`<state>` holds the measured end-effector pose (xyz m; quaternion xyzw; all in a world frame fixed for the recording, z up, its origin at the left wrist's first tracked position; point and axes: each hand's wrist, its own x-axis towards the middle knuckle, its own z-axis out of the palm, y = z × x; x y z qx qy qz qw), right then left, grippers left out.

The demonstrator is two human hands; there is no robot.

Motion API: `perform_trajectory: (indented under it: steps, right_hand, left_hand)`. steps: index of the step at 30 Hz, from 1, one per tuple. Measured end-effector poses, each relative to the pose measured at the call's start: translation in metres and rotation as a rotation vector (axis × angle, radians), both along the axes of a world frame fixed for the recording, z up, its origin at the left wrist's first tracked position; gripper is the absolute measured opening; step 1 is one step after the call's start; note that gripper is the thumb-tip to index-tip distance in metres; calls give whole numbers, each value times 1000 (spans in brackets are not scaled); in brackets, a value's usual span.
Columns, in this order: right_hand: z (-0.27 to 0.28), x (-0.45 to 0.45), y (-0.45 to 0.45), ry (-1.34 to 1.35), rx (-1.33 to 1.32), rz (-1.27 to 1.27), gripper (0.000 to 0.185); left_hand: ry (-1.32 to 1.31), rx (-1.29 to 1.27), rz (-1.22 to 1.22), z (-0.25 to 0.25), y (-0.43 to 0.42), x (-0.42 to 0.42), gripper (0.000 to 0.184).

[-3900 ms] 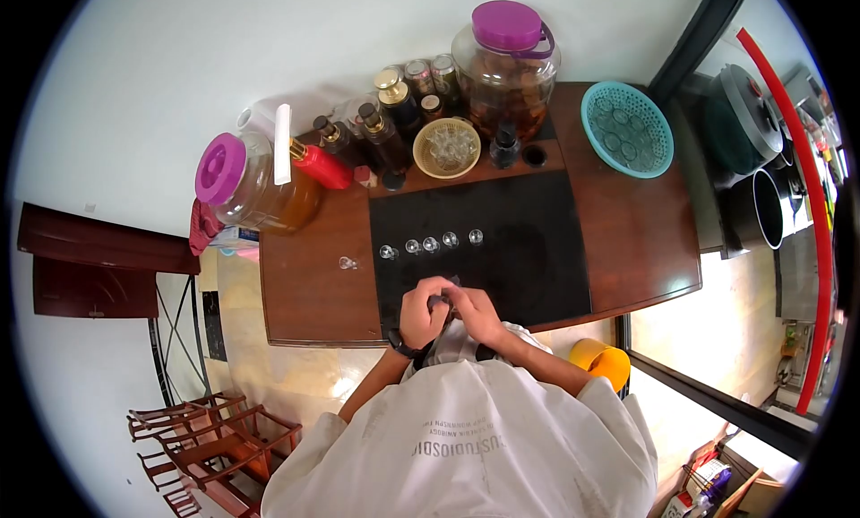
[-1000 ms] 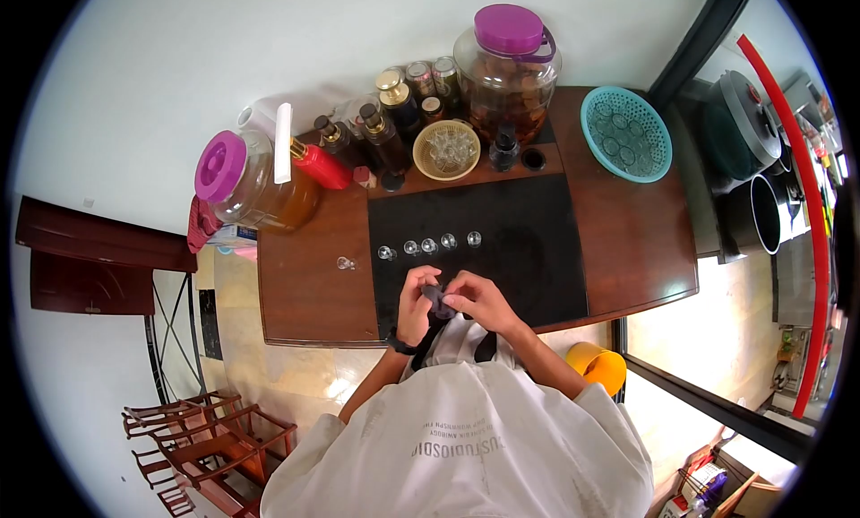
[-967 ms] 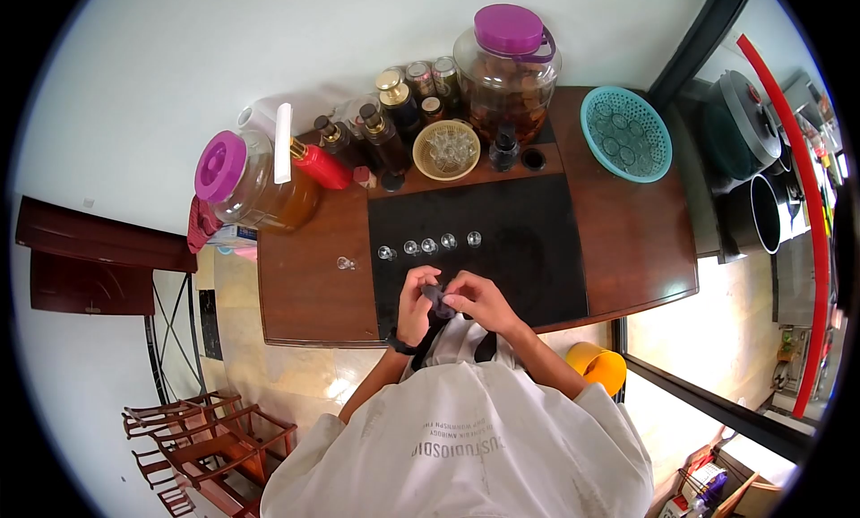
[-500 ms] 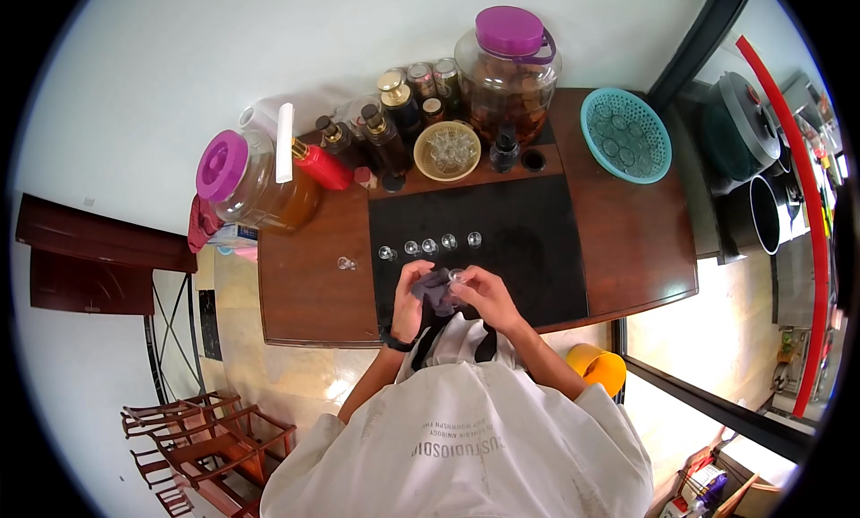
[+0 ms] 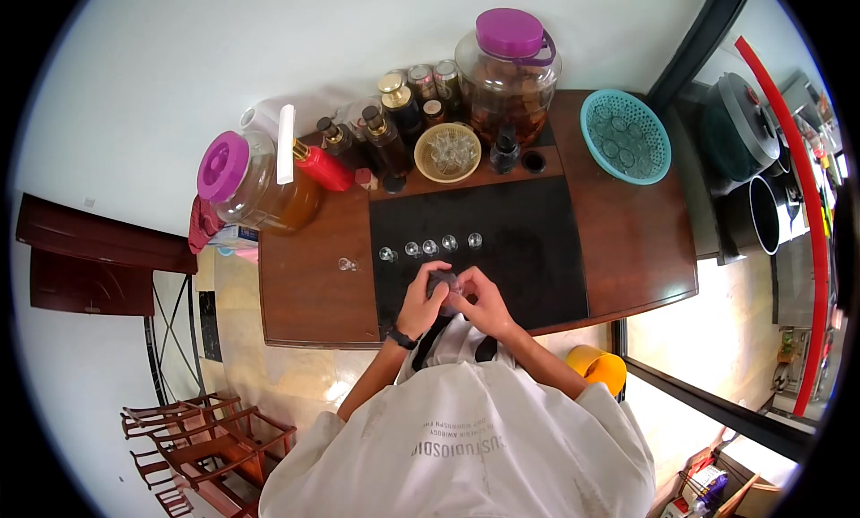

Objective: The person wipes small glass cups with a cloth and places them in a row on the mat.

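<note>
My left hand (image 5: 421, 305), with a black watch at the wrist, is closed around a dark grey cloth (image 5: 440, 281). Against its right side, my right hand (image 5: 485, 304) pinches a small clear glass, now largely hidden by the fingers and the cloth. Both hands meet over the front edge of the black mat (image 5: 528, 213). Beyond them, several small clear stemmed glasses (image 5: 430, 246) stand in a row on the mat. Another small glass (image 5: 347, 264) is on the brown wood to the left.
A tan basket (image 5: 447, 176) of small glasses and a teal basket (image 5: 664, 159) of glassware sit farther back. Large purple-lidded jars (image 5: 511, 74), pump bottles (image 5: 385, 142) and cans line the wall. A yellow bin (image 5: 597, 367) is below the table's front edge.
My hands have come together. The left thumb and the cloth have closed over the small glass, which showed more plainly in my right fingers before. The glasses on the table stay put.
</note>
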<state>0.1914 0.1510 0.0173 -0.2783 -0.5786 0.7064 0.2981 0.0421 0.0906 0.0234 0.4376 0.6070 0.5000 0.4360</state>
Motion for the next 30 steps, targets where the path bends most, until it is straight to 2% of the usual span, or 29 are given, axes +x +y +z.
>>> perform_trajectory:
  steps: [2,4,8,10,12,16,18,20,30]
  right_hand:
    - [3,0,-1,-4,12,21,17]
    - [4,0,-1,-10,23,40,18]
    - [-4,0,2,-46,45,144,17]
    - [-7,0,2,-48,28,172,16]
    - [-7,-1,2,-64,-165,218,17]
    - [3,-1,0,-98,-196,216,20]
    - [-1,-2,-2,-96,36,235,22]
    - [1,0,-2,-102,82,241,22]
    - [10,6,1,-179,458,183,19]
  left_hand:
    - [-11,-37,4,3,0,0,32]
    - [133,50,50,6,1,0,32]
    - [134,62,86,11,-1,1,30]
    - [216,125,116,9,-3,0,30]
    - [249,148,129,13,-5,2,29]
    - [281,139,182,12,-4,4,28]
    - [176,100,205,3,-4,2,28]
    - [-12,19,217,-3,-4,0,26]
    - [-21,-122,-63,5,-3,-18,24]
